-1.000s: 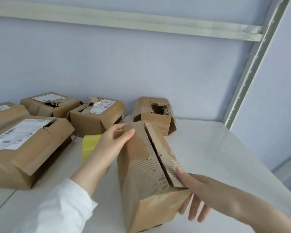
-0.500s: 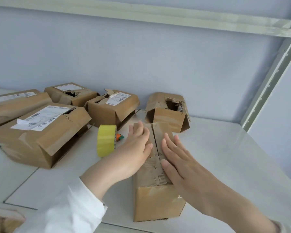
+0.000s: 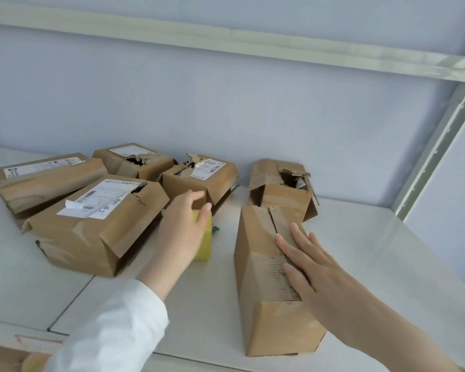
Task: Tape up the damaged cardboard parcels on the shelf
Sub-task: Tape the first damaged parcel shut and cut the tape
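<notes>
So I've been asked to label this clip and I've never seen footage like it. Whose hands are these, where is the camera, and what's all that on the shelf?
There is no machine here, just a person working with bare hands. The view comes from a camera worn on their head, looking forward and down, so you see roughly what they see. On the white shelf, the nearest parcel is a brown cardboard box with its top flaps folded shut, and the right hand presses flat on them. Five more parcels lie behind it and to the left, several of them torn open. The left hand, in a white sleeve, reaches onto a yellow tape roll standing on edge. Its fingers do not look closed round the roll, so nothing is really held.
</notes>
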`<state>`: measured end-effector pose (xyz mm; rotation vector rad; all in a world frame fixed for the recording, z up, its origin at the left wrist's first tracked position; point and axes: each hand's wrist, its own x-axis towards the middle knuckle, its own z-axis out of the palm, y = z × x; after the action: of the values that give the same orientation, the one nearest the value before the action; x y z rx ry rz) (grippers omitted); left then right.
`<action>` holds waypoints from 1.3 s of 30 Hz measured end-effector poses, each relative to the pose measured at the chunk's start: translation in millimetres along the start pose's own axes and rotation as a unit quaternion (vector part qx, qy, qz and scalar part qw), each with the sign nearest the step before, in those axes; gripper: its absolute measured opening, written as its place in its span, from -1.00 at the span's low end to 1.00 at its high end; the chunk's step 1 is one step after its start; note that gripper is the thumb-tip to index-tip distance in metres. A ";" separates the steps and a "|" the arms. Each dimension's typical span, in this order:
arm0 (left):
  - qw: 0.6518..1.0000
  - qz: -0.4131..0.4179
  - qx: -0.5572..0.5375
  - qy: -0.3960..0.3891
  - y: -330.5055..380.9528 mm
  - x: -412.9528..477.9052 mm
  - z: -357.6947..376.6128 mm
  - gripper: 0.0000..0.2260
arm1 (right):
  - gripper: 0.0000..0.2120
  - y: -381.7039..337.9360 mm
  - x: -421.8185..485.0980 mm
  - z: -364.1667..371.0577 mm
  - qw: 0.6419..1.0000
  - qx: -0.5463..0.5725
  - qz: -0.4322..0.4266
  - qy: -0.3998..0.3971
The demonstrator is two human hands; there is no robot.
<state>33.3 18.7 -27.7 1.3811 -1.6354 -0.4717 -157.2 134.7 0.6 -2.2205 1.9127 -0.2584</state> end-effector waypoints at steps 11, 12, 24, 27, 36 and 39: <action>0.946 -0.141 -0.131 -0.261 -41.9 0.6 -18.5 -0.25 | -0.51 -19.0 8.0 -19.5 0.997 -0.050 0.041 -0.039; 0.939 -0.148 -0.148 -0.274 -42.0 -3.0 -20.9 -0.17 | -0.50 -19.4 9.7 -20.1 0.997 -0.063 0.022 -0.046; 0.934 -0.169 -0.288 -0.129 -46.5 -19.9 -13.5 -0.21 | -0.44 -39.6 16.7 -50.8 0.997 0.056 0.023 -0.038; 0.954 -0.075 -0.268 -0.110 -38.5 -26.7 -27.0 -0.19 | -0.48 -46.9 19.8 -61.1 0.997 0.081 -0.002 0.007; 0.933 0.235 -0.209 -0.172 35.6 -32.0 -90.5 -0.19 | -0.52 -76.6 45.1 -83.4 0.934 0.321 -0.118 0.106; 0.934 0.238 -0.201 -0.174 44.4 -31.5 -89.9 -0.16 | -0.75 -75.8 43.8 -86.4 0.896 0.398 -0.142 0.135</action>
<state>80.4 84.2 39.8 0.5882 -1.9461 -0.7371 -100.9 99.1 104.0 -1.9057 1.2061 -1.2056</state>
